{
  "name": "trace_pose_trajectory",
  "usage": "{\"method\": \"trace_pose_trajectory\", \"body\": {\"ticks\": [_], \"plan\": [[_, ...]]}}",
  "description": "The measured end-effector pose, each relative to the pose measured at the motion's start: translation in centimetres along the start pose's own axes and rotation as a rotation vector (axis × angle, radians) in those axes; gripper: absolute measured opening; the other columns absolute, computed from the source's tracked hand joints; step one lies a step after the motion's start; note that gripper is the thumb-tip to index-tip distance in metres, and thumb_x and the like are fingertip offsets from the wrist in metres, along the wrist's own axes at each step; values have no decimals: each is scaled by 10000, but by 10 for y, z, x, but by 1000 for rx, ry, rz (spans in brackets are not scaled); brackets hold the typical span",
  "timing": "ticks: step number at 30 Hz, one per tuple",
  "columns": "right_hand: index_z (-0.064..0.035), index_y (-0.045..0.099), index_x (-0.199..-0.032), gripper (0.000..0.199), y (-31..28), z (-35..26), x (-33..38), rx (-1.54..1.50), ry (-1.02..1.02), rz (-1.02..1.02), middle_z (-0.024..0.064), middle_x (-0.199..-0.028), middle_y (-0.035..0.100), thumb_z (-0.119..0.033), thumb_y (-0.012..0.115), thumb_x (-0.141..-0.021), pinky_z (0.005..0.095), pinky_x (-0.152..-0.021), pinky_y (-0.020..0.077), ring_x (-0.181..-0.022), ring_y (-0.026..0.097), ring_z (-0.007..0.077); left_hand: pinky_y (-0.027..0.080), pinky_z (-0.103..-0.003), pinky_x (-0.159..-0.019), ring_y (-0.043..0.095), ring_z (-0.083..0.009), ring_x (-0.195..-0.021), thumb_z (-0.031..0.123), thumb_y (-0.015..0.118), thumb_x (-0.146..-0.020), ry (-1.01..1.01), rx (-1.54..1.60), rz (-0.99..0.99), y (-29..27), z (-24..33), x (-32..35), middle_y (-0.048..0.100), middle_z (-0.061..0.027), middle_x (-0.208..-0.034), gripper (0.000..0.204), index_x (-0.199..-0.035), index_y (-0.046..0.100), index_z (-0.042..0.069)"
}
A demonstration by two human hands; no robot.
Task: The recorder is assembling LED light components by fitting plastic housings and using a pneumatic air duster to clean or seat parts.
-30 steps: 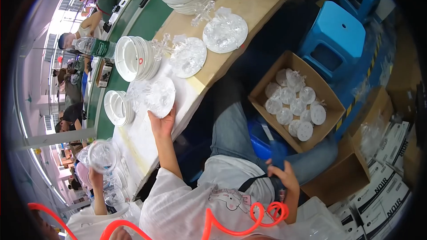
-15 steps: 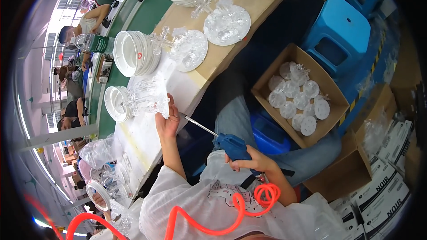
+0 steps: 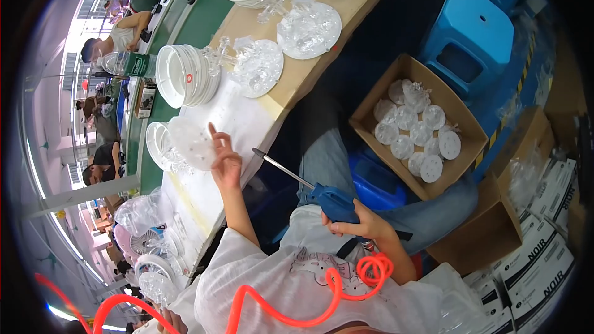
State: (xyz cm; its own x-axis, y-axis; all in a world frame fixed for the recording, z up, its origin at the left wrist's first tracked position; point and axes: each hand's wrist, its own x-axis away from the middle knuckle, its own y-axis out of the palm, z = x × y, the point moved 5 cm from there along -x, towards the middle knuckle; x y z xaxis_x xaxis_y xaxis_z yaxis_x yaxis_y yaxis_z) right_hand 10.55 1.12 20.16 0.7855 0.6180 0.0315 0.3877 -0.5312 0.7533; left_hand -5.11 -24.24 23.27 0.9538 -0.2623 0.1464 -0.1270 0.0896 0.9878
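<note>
My right hand (image 3: 359, 222) is wrapped around a blue air blow gun (image 3: 334, 203) with a long metal nozzle and dark tip, pointing up and left. A red coiled hose (image 3: 278, 318) runs from its lower end. Over the worktable, my left hand (image 3: 226, 162) has its fingers spread, beside the edge of a clear round plastic disc (image 3: 193, 143); whether they touch is hard to tell. The disc's flat face is turned toward me, with clear plastic parts behind it. Next to it is a small stack of white rings (image 3: 158, 141).
More white ring stacks (image 3: 179, 77) and clear disc assemblies (image 3: 309, 29) stand farther along the table. At right, an open carton (image 3: 442, 80) holds several clear discs, near a blue stool (image 3: 473, 37). A co-worker's hand (image 3: 173, 320) shows at the lower left.
The clear disc has turned from edge-on to face toward me, and my left hand's fingers have spread. The air blow gun has shifted slightly right, its tip away from the disc.
</note>
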Motion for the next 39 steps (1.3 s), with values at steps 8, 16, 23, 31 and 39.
{"method": "trace_pose_trajectory", "body": {"ticks": [8,16,23,31,39], "plan": [[-30,581,-920,180,-14,16,19,51,66,111,40,-636,540,-158,609,-798,264,-581,421,-585,521,124,524,-350,-758,637,-169,-805,313,434,-953,403,-586,476,-34,125,29,644,-41,-1028,315,-1165,542,106],[-26,578,-946,257,-31,60,28,757,222,464,131,-696,594,-209,635,-775,316,-634,462,-618,595,237,403,-292,-518,579,-225,-921,654,233,-893,419,-1263,811,-18,101,8,557,-31,-1223,655,-1320,401,187],[-32,570,-911,261,-71,61,101,557,150,868,200,-730,610,-261,614,-795,416,-628,455,-707,596,390,348,-235,-360,426,-127,-406,667,119,-893,174,-1867,909,-16,169,44,611,-81,-720,780,-1079,522,26],[-9,541,-894,229,-89,68,153,249,117,1090,82,-660,580,-212,614,-820,304,-560,464,-549,602,168,406,-238,-335,492,-164,-391,681,225,-878,314,-2094,1021,10,178,62,630,-173,-764,790,-1298,354,25],[1,556,-839,259,-140,95,190,293,370,1419,115,-606,597,-253,583,-797,335,-530,480,-513,610,205,403,-201,-510,514,-65,-600,169,443,-947,-788,-2120,197,49,-112,41,617,-40,-743,276,-1045,616,-21]]}}
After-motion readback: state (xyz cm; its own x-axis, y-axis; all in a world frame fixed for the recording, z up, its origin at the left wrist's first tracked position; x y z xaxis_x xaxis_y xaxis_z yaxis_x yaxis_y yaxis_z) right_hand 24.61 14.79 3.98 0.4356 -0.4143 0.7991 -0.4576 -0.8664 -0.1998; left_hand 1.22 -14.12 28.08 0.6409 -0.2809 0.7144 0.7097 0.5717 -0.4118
